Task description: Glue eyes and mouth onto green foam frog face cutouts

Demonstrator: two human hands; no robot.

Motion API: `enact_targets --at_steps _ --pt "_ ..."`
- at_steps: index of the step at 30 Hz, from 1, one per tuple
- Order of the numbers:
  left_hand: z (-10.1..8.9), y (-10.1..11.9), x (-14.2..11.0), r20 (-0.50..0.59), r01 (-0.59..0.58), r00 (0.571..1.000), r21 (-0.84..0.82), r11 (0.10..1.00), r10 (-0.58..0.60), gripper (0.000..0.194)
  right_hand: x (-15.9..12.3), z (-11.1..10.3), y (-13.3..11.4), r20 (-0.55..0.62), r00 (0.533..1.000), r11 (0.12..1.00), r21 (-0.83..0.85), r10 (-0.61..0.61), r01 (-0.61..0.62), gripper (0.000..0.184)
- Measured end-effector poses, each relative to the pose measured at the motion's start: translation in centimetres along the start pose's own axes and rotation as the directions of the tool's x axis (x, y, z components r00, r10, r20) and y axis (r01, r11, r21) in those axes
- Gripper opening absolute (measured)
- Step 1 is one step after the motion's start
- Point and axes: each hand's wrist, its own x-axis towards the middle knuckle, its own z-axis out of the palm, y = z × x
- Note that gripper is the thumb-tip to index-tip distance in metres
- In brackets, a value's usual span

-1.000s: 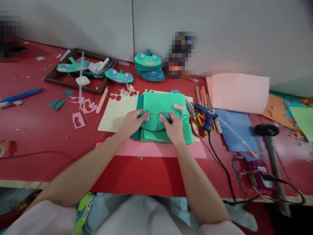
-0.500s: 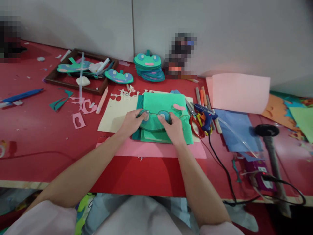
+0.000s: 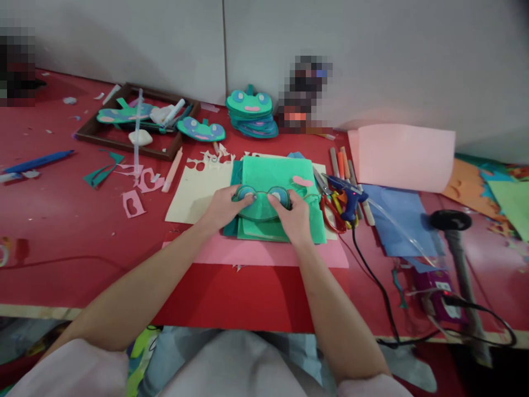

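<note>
Between both hands is a green frog-face cutout (image 3: pixel 261 208) with round blue eyes, each with a pale spot. My left hand (image 3: pixel 225 207) grips its left end, thumb on the face just under the left eye. On the other end my right hand (image 3: pixel 295 215) is closed, thumb by the right eye. Beneath the cutout lie green foam sheets (image 3: pixel 276 171), and under those a cream sheet (image 3: pixel 198 190) with cut-out holes and a pink sheet (image 3: pixel 268 253). A small pink piece (image 3: pixel 302 181) rests on the green sheet near my right hand.
A stack of finished-looking frog faces (image 3: pixel 251 116) stands by the wall. At right lie red-handled scissors (image 3: pixel 334 215), a blue glue gun (image 3: pixel 350 199) with a black cord, blue sheets (image 3: pixel 405 218) and a mallet (image 3: pixel 454 231). A wooden frame (image 3: pixel 119 146) and scraps occupy the left.
The frog-face cutout has shifted very slightly to the right. My left thumb has slid off the left eye to just below it; both hands keep their hold.
</note>
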Motion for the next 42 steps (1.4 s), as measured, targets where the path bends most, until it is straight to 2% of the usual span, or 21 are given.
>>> enact_targets --at_steps 16,22,27,36,42 --pt "-0.10 0.14 -0.14 -0.010 -0.012 1.000 0.032 0.999 0.012 0.033 -0.02 -0.02 -0.02 0.014 1.000 0.998 0.069 0.003 -0.004 0.035" --pt "0.05 0.34 -0.08 0.004 0.036 0.999 -0.030 0.999 -0.036 0.027 0.03 -0.07 0.25 0.036 0.999 0.998 0.068 -0.019 0.016 0.031" --pt "-0.01 0.25 0.01 0.062 0.004 0.998 -0.118 0.993 0.003 0.027 0.05 0.00 0.43 0.032 0.999 0.998 0.056 -0.035 0.033 0.030" --pt "0.01 0.16 -0.13 0.016 -0.032 0.999 -0.115 0.993 0.034 0.026 -0.05 0.20 0.28 0.026 0.999 0.995 0.096 -0.028 0.025 0.034" --pt "0.05 0.13 -0.12 -0.011 -0.016 1.000 -0.158 0.987 0.014 0.022 0.09 0.24 0.35 0.008 0.999 0.992 0.116 -0.052 0.051 0.033"
